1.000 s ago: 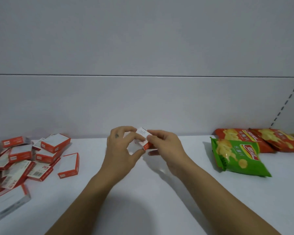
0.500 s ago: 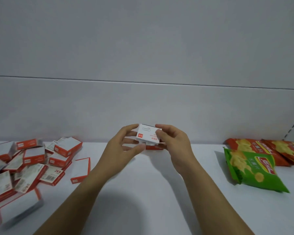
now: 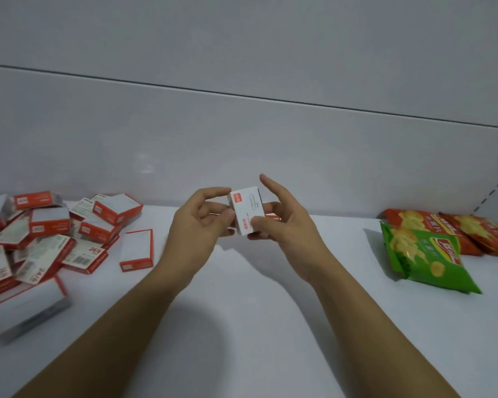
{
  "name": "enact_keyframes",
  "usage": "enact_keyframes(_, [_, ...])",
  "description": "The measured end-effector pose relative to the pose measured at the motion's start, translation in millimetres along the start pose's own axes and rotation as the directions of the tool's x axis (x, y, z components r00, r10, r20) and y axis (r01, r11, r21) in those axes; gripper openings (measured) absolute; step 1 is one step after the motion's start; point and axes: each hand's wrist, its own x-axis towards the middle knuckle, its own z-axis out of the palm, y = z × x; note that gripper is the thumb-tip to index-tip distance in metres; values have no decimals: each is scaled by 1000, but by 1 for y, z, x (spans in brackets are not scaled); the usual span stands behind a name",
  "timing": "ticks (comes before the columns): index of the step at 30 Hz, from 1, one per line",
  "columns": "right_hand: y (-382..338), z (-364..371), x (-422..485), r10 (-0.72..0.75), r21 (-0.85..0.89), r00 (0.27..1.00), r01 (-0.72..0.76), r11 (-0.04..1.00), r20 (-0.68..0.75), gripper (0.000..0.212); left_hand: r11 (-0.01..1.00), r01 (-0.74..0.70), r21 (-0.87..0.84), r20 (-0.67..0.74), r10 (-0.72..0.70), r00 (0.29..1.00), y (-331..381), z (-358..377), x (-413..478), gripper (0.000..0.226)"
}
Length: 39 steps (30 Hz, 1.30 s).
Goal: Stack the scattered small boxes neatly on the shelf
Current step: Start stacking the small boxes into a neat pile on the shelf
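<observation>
A small white and red box point(image 3: 247, 209) is held up above the middle of the white shelf point(image 3: 242, 311). My left hand point(image 3: 202, 225) pinches its left side between thumb and fingers. My right hand point(image 3: 282, 222) grips its lower right corner with the thumb, while the index finger points up free. A bit of another red box point(image 3: 271, 216) shows on the shelf behind my right hand. At the left lies a loose heap of several white and red small boxes point(image 3: 49, 239), and one box point(image 3: 136, 249) lies apart to the heap's right.
A green chip bag point(image 3: 426, 257) and two red chip bags point(image 3: 454, 228) lie at the right of the shelf. A larger box point(image 3: 26, 305) sits near the front left edge. The grey back wall point(image 3: 242, 139) stands close behind my hands.
The box has been turned in my hands from tilted edge-on to upright with its white face toward me. My right index finger has lifted off it. The view has shifted right and down.
</observation>
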Motion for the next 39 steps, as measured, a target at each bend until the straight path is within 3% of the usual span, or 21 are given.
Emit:
enact_keyframes(6, [-4, 0, -2, 40, -119, 995, -30, 992, 88, 50, 1000, 2, -21, -8, -2, 1000, 6, 3, -3, 9])
enact_keyframes(11, [-2, 2, -2, 41, 67, 999, -40, 997, -7, 23, 999, 32, 42, 155, -39, 987, 2, 2, -4, 47])
enact_keyframes(16, [-1, 0, 1, 42, 179, 996, -27, 983, -81, 41, 999, 44, -8, 12, -44, 999, -4, 7, 1, 34])
enact_keyframes(21, [1, -6, 1, -92, -197, 992, 74, 978, -87, 56, 1000, 11, -6, -42, -11, 999, -9, 7, 5, 34])
enact_keyframes(25, [2, -10, 4, -168, -445, 978, 96, 890, -125, 57, 991, -22, 135, -34, 27, 999, -14, 7, 5, 40])
enact_keyframes(28, [4, -16, 10, -221, -511, 962, 111, 852, -161, 53, 906, -81, 415, 15, 82, 996, -17, 6, 6, 50])
enact_keyframes(31, [9, -35, 18, -225, -574, 934, 27, 818, -277, 50, 691, -177, 701, 106, 145, 984, -23, 6, 7, 56])
enact_keyframes(35, [21, -73, 25, -146, -582, 890, -151, 799, -432, 47, 587, -191, 787, 158, 108, 982, -31, 6, 13, 56])
enact_keyframes(39, [40, -89, 31, -35, -573, 895, -254, 779, -445, 44, 547, -257, 797, 248, 92, 964, -36, 11, 16, 57])
